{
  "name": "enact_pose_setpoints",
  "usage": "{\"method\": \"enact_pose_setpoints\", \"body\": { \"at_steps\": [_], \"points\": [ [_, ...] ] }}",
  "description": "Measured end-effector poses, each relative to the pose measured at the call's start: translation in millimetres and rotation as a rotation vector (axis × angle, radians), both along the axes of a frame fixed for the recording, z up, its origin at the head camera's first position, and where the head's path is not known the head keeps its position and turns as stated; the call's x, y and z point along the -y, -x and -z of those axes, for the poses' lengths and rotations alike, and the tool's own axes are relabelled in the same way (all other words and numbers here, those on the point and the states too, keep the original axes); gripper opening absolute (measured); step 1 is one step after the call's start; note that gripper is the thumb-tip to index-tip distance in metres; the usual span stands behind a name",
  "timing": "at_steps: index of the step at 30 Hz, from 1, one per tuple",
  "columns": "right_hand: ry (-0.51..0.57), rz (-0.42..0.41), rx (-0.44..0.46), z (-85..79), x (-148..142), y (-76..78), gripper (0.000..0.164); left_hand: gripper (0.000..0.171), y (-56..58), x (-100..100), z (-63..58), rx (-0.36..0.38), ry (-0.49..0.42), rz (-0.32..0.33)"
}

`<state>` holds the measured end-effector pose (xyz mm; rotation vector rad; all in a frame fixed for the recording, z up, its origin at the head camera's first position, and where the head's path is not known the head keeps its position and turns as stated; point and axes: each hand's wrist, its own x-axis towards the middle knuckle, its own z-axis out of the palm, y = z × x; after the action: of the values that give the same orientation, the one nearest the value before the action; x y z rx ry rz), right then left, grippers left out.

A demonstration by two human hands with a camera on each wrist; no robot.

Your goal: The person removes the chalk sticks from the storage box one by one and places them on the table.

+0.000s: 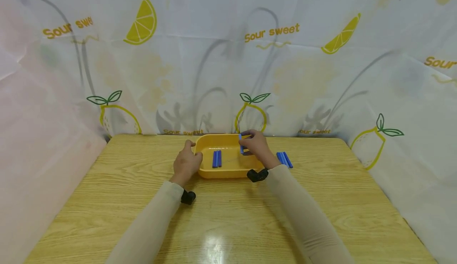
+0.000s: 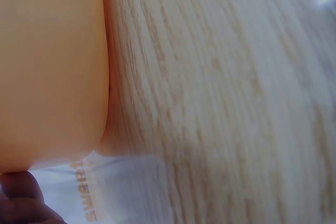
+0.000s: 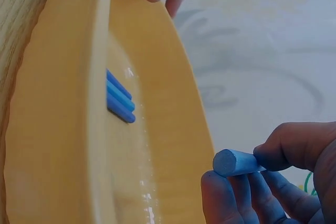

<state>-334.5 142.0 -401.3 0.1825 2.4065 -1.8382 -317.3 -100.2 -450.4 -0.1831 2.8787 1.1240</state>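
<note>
Bracing the yellow tray (image 1: 225,173), gripped at nine o'clock by the left hand (image 1: 187,162), is advised; blue chalk (image 3: 237,162) is pinched by the right hand (image 1: 258,145).

Screened-in spot, room unclear — lemon-print sheeting (image 1: 214,22), wood-grain table (image 1: 339,184)

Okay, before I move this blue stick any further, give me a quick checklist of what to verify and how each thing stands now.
1. Held stick pinched in the right grip: ok.
2. Tray held at its left end by the left grip: ok.
3. Three sticks lying side by side inside the tray: ok.
4. Bare space in the tray to their right: ok.
5. Every stick in the tray: not ok; more sticks lie on the table, right of it.
6. Firmness of the pinch: cannot tell.
</note>
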Motion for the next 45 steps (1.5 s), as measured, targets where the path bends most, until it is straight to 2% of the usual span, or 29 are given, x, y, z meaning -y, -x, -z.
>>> {"method": "enact_pose_setpoints", "body": {
  "at_steps": [10, 18, 24, 31, 36, 45],
  "points": [
    [0.009, -0.023, -0.023, -4.0, -14.6, -2.4, 0.043, 0.049, -1.6, 1.1, -1.0, 0.002, -0.021, 0.004],
    [-0.004, -0.037, -0.054, -15.5, -27.4, -13.8, 0.042, 0.049, -0.7, -1.2, -1.9, 0.000, -0.021, 0.001],
    [-0.043, -0.008, -0.078, -15.8, -47.3, -16.2, 0.043, 0.048, -0.5, -2.0, -3.1, -0.014, -0.012, -0.006],
    [-0.060, 0.004, -0.046, -11.7, -60.6, -19.0, 0.047, 0.049, -4.4, 0.0, -4.4, -0.008, -0.017, -0.002],
    [-0.062, 0.026, -0.039, -8.7, -70.7, -19.4, 0.046, 0.049, -3.1, 0.8, -3.0, -0.013, -0.023, -0.011],
    [-0.119, 0.023, -0.047, -7.4, -94.1, -23.0, 0.048, 0.052, -2.7, -0.6, -2.7, -0.014, -0.093, -0.019]
  ]
}}
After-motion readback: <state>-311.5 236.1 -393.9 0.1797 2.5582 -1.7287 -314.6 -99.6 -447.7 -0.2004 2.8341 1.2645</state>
